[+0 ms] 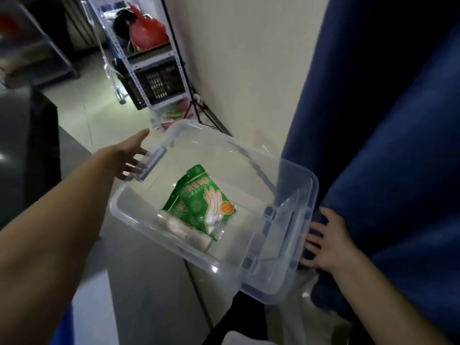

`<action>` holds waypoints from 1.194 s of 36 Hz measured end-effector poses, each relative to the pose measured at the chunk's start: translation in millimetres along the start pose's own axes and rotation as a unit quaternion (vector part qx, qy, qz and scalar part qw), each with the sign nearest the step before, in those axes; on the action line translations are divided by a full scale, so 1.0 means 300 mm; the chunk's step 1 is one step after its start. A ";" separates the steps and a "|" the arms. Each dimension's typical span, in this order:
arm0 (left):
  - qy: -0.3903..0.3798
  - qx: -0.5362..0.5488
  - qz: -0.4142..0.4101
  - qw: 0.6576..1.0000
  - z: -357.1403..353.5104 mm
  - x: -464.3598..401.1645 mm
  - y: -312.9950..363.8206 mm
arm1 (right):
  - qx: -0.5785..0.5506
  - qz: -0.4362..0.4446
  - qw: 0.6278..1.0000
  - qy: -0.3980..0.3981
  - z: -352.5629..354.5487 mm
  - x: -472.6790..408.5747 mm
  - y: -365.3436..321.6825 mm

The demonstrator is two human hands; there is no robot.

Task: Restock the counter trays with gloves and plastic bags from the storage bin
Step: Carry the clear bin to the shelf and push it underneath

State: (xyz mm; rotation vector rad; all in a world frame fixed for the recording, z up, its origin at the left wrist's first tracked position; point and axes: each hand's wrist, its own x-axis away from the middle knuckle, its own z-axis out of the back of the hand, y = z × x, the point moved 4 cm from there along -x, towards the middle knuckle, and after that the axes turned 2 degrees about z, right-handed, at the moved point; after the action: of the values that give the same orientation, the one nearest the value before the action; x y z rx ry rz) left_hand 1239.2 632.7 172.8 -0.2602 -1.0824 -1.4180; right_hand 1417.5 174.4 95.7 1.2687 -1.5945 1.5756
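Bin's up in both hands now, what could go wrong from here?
1. The bin hangs tilted, held only at its end handles; the left hand has just its fingertips at its handle, so that end might slip.
2. The glove packs lie loose inside and may slide toward the low side.
3. The right hand is pressed against the blue curtain, which might snag the bin.
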 end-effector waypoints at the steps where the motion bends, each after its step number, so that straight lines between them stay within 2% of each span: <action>1: 0.011 0.010 0.009 1.000 0.047 -0.041 0.025 | 0.015 -0.001 1.000 -0.005 -0.073 -0.032 -0.052; 4: 0.032 0.042 0.022 0.998 0.187 -0.146 0.109 | 0.063 -0.008 0.998 -0.009 -0.284 -0.111 -0.202; 10: 0.022 0.084 0.027 0.996 0.447 -0.317 0.305 | 0.133 -0.004 0.990 -0.052 -0.675 -0.236 -0.516; 17: 0.013 0.167 0.046 0.985 0.673 -0.565 0.464 | 0.166 0.000 0.982 -0.089 -1.072 -0.495 -0.892; 22: 0.015 0.242 0.077 0.967 0.815 -0.810 0.482 | 0.235 0.020 0.964 -0.125 -1.456 -0.718 -1.129; 26: 0.022 0.335 0.105 0.936 0.937 -0.952 0.485 | 0.280 0.003 0.948 -0.154 -1.763 -0.889 -1.266; 35: 0.100 0.452 0.160 0.872 1.261 -1.140 0.404 | 0.429 0.010 0.884 -0.186 -2.613 -1.031 -1.403; 39: 0.122 0.490 0.197 0.840 1.405 -1.237 0.273 | 0.463 0.017 0.861 -0.209 -3.005 -1.057 -1.332; 43: 0.112 0.507 0.209 0.829 1.615 -1.400 0.146 | 0.501 0.002 0.832 -0.240 -3.360 -1.111 -1.222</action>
State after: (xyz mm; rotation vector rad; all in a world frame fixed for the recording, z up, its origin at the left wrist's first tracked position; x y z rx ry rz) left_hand 1147.8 1268.4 145.2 0.4177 -1.3309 -0.3404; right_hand 1650.7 1272.9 114.4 2.3394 -0.9332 2.3429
